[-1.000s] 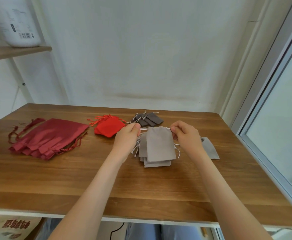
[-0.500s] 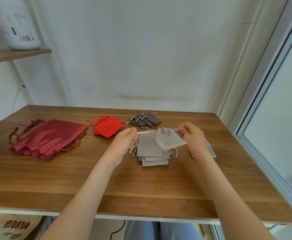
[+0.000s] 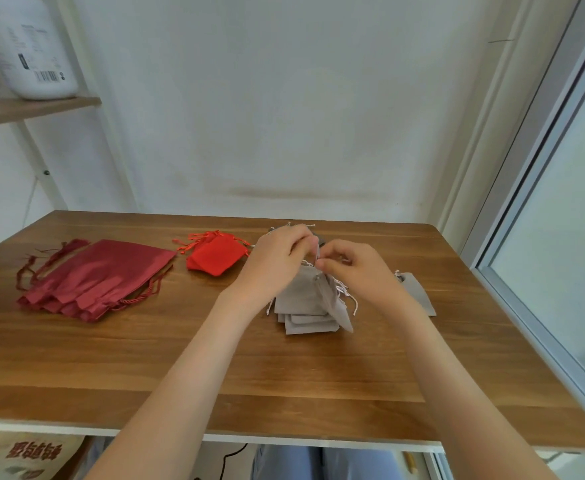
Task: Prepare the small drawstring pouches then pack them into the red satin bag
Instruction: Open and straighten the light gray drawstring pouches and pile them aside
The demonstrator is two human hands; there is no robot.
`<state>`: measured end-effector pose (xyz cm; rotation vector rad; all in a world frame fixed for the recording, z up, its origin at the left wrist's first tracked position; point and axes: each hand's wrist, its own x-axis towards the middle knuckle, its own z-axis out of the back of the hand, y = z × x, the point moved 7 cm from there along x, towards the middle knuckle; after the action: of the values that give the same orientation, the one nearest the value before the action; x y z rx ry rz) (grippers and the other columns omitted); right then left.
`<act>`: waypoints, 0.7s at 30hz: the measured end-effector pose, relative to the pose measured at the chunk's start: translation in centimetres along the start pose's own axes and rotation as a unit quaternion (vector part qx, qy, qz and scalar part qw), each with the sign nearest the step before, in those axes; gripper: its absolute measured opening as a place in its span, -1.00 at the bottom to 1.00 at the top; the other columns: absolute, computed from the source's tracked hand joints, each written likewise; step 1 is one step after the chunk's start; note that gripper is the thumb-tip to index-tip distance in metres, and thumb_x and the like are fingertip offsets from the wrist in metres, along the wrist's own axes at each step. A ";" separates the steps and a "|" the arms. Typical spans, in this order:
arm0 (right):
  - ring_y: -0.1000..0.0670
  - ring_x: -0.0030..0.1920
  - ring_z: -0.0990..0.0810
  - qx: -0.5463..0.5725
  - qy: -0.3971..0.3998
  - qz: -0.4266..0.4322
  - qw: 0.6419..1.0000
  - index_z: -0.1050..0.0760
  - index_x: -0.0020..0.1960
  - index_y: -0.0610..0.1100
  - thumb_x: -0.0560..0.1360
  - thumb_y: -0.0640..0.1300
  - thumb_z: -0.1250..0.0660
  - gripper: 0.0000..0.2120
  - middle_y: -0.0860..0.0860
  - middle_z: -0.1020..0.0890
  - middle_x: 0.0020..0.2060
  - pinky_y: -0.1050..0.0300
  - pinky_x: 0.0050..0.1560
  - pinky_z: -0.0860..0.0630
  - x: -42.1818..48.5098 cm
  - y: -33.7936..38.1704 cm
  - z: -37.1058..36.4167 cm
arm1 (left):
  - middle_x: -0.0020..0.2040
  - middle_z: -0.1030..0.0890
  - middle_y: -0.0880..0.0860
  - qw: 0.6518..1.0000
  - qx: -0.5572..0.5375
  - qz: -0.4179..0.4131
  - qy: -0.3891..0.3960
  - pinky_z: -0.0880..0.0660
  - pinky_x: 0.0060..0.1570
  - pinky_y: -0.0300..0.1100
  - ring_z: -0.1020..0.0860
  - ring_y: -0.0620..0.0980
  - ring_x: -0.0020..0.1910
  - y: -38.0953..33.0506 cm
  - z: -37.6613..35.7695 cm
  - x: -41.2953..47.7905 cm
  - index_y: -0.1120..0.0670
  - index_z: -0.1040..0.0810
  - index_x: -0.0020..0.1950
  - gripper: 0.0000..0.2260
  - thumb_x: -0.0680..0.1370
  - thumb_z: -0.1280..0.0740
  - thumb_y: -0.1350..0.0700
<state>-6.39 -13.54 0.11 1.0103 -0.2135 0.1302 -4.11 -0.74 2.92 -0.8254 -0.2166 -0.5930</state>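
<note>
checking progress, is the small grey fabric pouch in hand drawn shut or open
Shut: the grey pouch bunches at its neck, where left hand and right hand pinch its cords.

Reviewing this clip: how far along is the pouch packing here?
Early. Done: at most the lone grey pouch lying right of the grey stack. In hand: the left hand and right hand pinch the cords of the held grey pouch above that stack. Left: the stack, the small red pouches, and all packing; the red satin bags lie flat, seemingly unfilled.
</note>
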 end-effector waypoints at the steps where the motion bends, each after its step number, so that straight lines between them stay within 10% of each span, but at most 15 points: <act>1: 0.05 -0.19 -0.57 0.015 -0.007 -0.003 1.000 -0.60 -0.11 -0.05 0.51 -0.14 -0.35 -0.94 0.02 -0.64 -0.25 0.15 -0.08 -0.47 0.0 -0.2 -0.1 | -0.20 -0.57 0.01 1.000 -0.001 -0.006 -0.012 -0.34 -0.17 -0.27 -0.50 -0.07 -0.15 -0.1 0.0 0.1 0.05 -0.56 -0.14 -0.81 0.61 -0.21 0.07; 21: 0.14 -0.45 -0.32 0.389 -0.089 -0.074 0.914 -0.56 -0.06 -0.20 0.55 -0.23 -0.28 -0.91 0.06 -0.43 -0.46 0.34 -0.48 -0.28 -0.7 -2.3 -1.9 | -0.16 -0.48 0.02 0.999 -0.021 0.013 -0.024 -0.27 -0.20 -0.26 -0.43 -0.08 -0.13 2.1 -4.3 -0.1 0.14 -0.58 -0.14 -0.84 0.57 -0.29 0.11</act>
<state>-6.32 -13.17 -2.94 1.8356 -0.2569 -0.0246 -3.17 -2.74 -1.34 -0.8825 -0.2372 -0.5556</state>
